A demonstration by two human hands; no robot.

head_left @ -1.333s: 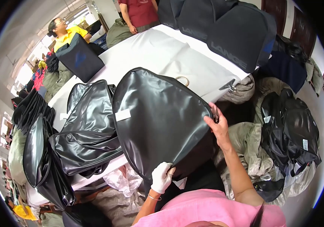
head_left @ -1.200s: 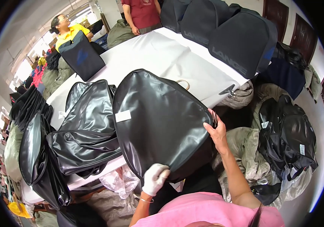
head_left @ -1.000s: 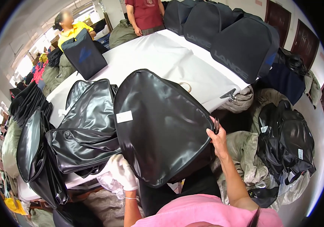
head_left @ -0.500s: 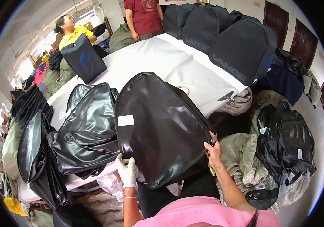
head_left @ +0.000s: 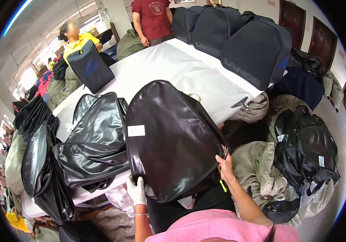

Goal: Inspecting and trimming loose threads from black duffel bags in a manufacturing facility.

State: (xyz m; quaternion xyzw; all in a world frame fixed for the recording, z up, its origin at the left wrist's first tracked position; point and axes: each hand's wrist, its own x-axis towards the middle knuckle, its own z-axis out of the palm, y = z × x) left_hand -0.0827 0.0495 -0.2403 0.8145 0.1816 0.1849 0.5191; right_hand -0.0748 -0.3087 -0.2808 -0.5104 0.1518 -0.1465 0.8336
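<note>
A large glossy black bag [head_left: 173, 141] with a rounded top stands tilted in front of me, a white label near its left edge. My left hand [head_left: 136, 191], in a white glove, grips its lower left edge, thumb on the front face. At the lower right side, my bare right hand [head_left: 226, 166] pinches the bag's edge. That same hand also holds small scissors [head_left: 223, 185]; their yellow-green handle hangs below the palm and a metal tip shows above the fingers. The fingers behind the bag are hidden.
More glossy black bags [head_left: 96, 121] lie left on the white table [head_left: 156, 60]. Several dark backpacks [head_left: 257, 52] stand along its far right edge. A tape roll [head_left: 195, 97] lies behind my bag. Two people stand beyond the table. Black backpacks [head_left: 312, 141] rest on sacking at right.
The view has shifted slightly. My left thumb now lies on the bag's front face rather than at its edge. Both hands keep hold of the bag; the scissors have turned a little.
</note>
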